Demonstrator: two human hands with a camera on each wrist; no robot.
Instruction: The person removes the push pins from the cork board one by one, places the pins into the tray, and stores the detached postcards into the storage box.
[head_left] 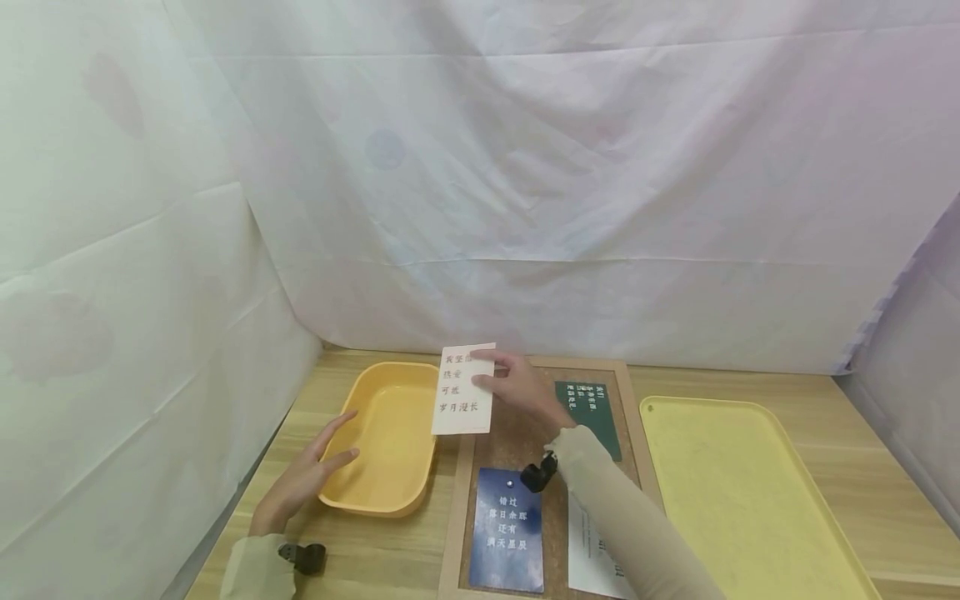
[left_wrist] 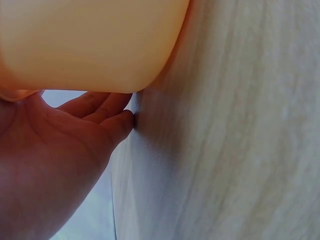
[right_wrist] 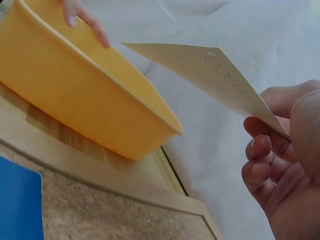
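My right hand (head_left: pixel 517 385) pinches a white postcard (head_left: pixel 453 417) with printed Chinese writing by its right edge. The card is held up above the far left corner of a wood-framed cork board (head_left: pixel 506 450), beside a yellow plastic basin (head_left: pixel 390 467). In the right wrist view the card (right_wrist: pixel 210 80) sits between thumb and fingers, tilted. My left hand (head_left: pixel 303 479) holds the basin's left side. Two of its digits reach over the rim, while the other fingers (left_wrist: pixel 117 125) lie outside, low by the tabletop.
On the board lie a blue card (head_left: pixel 506 533) with a pin at its top, a green card (head_left: pixel 600 417) and a white card (head_left: pixel 588 550) partly under my right forearm. A flat yellow tray (head_left: pixel 750 500) stands to the right. White cloth (head_left: pixel 525 208) hangs behind the table.
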